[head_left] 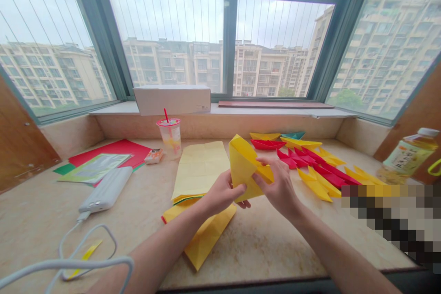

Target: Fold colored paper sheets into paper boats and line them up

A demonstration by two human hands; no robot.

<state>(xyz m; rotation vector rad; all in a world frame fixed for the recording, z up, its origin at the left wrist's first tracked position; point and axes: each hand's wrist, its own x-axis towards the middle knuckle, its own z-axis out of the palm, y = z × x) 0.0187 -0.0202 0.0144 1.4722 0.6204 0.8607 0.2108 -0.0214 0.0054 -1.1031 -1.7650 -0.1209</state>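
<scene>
A partly folded sheet of yellow paper [243, 161] is held up above the counter between both hands. My left hand [225, 193] grips its lower left side, thumb in front and fingers behind. On the right side, my right hand [277, 181] pinches a folded flap with thumb and fingers. Below my left forearm lie more folded yellow papers [210, 234] with a bit of red at one edge. Just behind them is a stack of pale yellow sheets [201, 165]. To the right sit several folded paper boats, among them a red one [268, 144] and a yellow one [317, 183].
At left are a white power bank [106, 188] with a looping cable [86, 264], and red paper [117, 149] under a packet. A drink cup [170, 138] with a straw stands near the back ledge. A bottle [408, 156] stands far right; a white box [174, 100] rests by the window.
</scene>
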